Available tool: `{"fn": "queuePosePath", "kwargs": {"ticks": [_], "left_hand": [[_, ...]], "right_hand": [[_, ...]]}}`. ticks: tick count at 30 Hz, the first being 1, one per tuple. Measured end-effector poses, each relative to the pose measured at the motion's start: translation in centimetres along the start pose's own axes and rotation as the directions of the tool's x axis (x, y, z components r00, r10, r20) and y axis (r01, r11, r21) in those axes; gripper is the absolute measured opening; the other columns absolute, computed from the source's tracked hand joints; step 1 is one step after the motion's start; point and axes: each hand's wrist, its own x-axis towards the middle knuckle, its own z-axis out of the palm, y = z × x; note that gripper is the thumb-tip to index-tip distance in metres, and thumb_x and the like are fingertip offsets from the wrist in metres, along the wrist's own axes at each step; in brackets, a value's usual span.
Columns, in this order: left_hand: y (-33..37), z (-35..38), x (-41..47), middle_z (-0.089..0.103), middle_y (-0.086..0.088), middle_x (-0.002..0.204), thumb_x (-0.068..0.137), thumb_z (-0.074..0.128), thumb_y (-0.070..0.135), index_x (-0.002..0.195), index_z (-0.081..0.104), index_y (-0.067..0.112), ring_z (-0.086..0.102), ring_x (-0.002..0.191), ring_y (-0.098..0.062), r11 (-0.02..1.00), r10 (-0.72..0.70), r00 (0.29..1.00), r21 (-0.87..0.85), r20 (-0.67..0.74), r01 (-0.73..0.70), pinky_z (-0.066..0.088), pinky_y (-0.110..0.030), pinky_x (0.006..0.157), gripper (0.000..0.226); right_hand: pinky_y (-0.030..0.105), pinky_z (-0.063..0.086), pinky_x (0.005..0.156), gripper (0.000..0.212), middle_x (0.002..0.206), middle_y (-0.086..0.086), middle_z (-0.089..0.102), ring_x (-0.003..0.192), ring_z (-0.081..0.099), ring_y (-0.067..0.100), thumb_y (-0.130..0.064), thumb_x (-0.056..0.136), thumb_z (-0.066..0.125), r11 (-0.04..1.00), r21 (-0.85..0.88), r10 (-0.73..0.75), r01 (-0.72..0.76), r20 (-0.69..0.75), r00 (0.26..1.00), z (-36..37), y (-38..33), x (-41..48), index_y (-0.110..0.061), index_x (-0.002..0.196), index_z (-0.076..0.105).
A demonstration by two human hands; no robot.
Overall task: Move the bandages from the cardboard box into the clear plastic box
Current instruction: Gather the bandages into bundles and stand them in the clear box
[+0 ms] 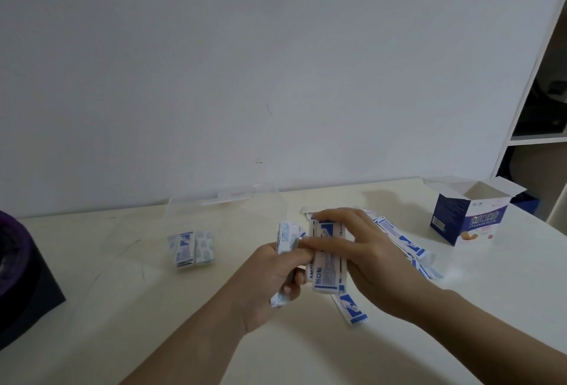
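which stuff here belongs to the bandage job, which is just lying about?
Job: cardboard box; clear plastic box; bandages, some held in left hand and right hand.
Lying about: dark purple object; shelf unit.

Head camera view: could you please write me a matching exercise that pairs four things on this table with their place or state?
Things:
1. cardboard box
2. clear plastic box
3. left hand
4. dark object

Places or states:
a. at the left edge of the table
b. far right, top flaps open
c. by the wall, two bandage stacks inside
d. grips a bundle of bandages

Pairs: 1-b, 2-c, 3-d, 4-a.
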Motion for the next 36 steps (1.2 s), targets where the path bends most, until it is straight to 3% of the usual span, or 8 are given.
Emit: {"fn": "queuePosePath", "kwargs": {"ticks": [7,9,12,17,23,28,33,36], "left_hand": [[-0.6,-0.3,0.3,0.047,-0.002,0.058,0.079,0.067,0.017,0.078,0.059,0.009,0.040,0.051,-0.009,0.998,0.061,0.997,0.021,0.043,-0.062,0.031,-0.015,0.041,0.011],[-0.5,-0.4,0.4,0.043,-0.002,0.053,0.084,0.063,0.007,0.070,0.058,0.009,0.036,0.046,-0.008,0.996,0.087,0.996,0.013,-0.019,-0.087,0.028,-0.015,0.040,0.016],[0.1,-1.1,1.0,0.042,0.000,0.047,0.087,0.059,0.000,0.066,0.052,0.012,0.033,0.039,-0.005,0.987,0.114,0.977,-0.094,-0.183,-0.133,0.023,-0.014,0.037,0.025],[0.7,-2.9,2.0,0.041,0.003,0.055,0.087,0.059,0.001,0.071,0.048,0.016,0.033,0.040,-0.002,0.954,0.166,0.914,-0.175,-0.369,-0.244,0.021,-0.013,0.035,0.025],[0.6,-3.5,2.1,0.045,0.004,0.057,0.088,0.060,0.003,0.076,0.050,0.016,0.034,0.042,-0.002,0.955,0.169,0.908,-0.164,-0.383,-0.247,0.021,-0.013,0.035,0.020],[-0.3,-3.7,2.3,0.044,0.003,0.053,0.088,0.061,0.005,0.070,0.054,0.015,0.031,0.048,-0.008,0.976,0.192,0.896,-0.017,-0.400,-0.217,0.024,-0.015,0.037,0.022],[-1.9,-3.6,2.5,0.045,0.008,0.045,0.087,0.063,0.010,0.077,0.060,0.013,0.031,0.040,-0.007,0.963,0.188,0.934,0.242,-0.305,-0.114,0.026,-0.015,0.037,0.011],[-2.2,-3.0,2.2,0.043,0.005,0.049,0.088,0.062,0.013,0.074,0.056,0.014,0.029,0.039,-0.007,0.959,0.164,0.969,0.260,-0.185,-0.112,0.025,-0.016,0.038,0.016]], "right_hand": [[0.027,0.026,0.107,0.067,0.145,0.001,0.041,0.136,0.031,0.016,0.008,0.080,0.055,0.999,-0.043,0.010,-0.004,0.124,0.992,1.0,0.0,0.1,-0.025,0.137,0.046],[0.019,0.017,0.110,0.062,0.147,-0.006,0.034,0.136,0.024,0.006,0.002,0.090,0.047,0.984,0.101,0.141,-0.148,0.075,0.987,0.8,0.0,0.7,-0.025,0.144,0.033],[0.018,0.034,0.101,0.045,0.131,-0.011,0.048,0.120,0.046,0.006,-0.014,0.096,0.044,0.817,0.241,0.503,-0.524,0.147,0.852,-0.3,1.4,1.5,-0.023,0.140,0.039],[0.029,0.049,0.086,0.056,0.112,-0.001,0.059,0.096,0.058,0.016,-0.042,0.081,0.066,0.792,-0.142,0.515,-0.594,0.678,0.525,0.1,0.9,0.6,-0.018,0.128,0.049],[0.028,0.047,0.088,0.074,0.129,0.003,0.051,0.106,0.055,0.019,-0.023,0.079,0.072,0.817,-0.104,0.438,-0.567,0.751,0.494,1.0,0.5,1.5,-0.020,0.141,0.033],[0.019,0.043,0.071,0.065,0.094,-0.008,0.056,0.077,0.055,0.009,-0.018,0.079,0.071,0.782,-0.008,0.396,-0.623,0.778,0.488,1.2,0.8,1.2,-0.026,0.135,0.038],[0.016,0.042,0.053,0.010,0.064,-0.006,0.067,0.055,0.055,0.008,-0.014,0.086,0.066,0.484,0.446,0.452,-0.753,0.609,0.652,-0.4,1.6,1.5,-0.016,0.095,0.061],[0.015,0.045,0.053,0.009,0.062,-0.004,0.069,0.054,0.060,0.005,-0.016,0.084,0.069,0.411,0.565,0.521,-0.715,0.498,0.693,-0.5,1.1,2.7,-0.013,0.089,0.062]]}}
